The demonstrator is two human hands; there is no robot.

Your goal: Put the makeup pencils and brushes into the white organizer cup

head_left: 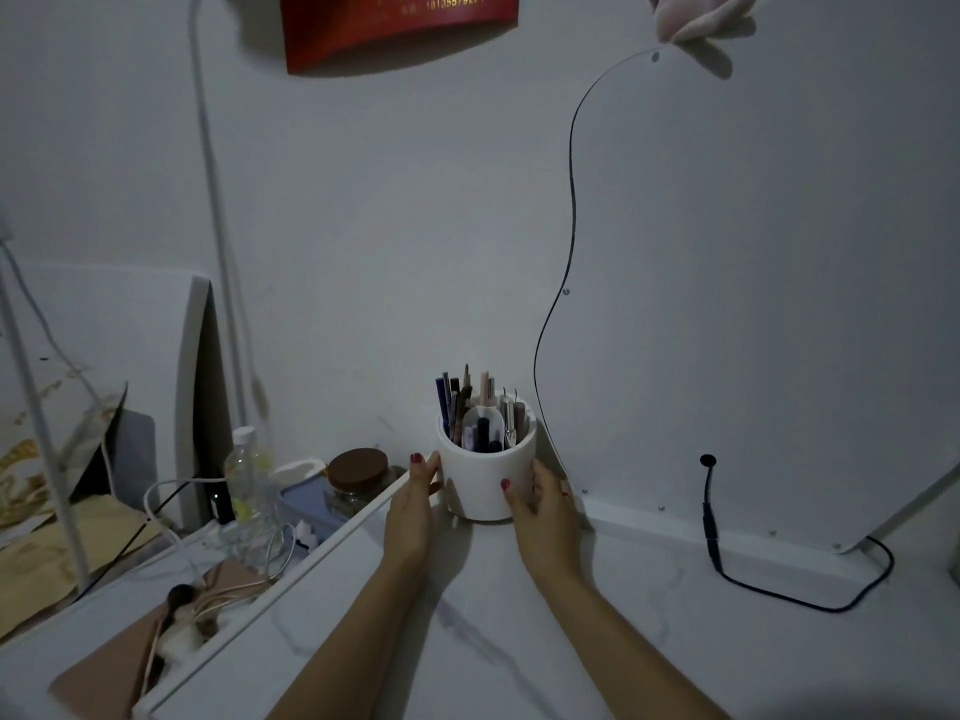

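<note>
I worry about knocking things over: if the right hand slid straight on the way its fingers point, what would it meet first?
The right hand already grips the white organizer cup, so it would push the cup toward the wall behind; the gap to the wall is unclear.

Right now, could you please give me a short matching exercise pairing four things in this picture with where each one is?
Things:
1. white organizer cup
2. brown-lidded jar
3. black cable
4. clear bottle

Places:
A. trailing across the tabletop at the right
B. between both hands
C. far left, behind the white cords
D. just left of the left hand

Pairs: 1-B, 2-D, 3-A, 4-C
</note>
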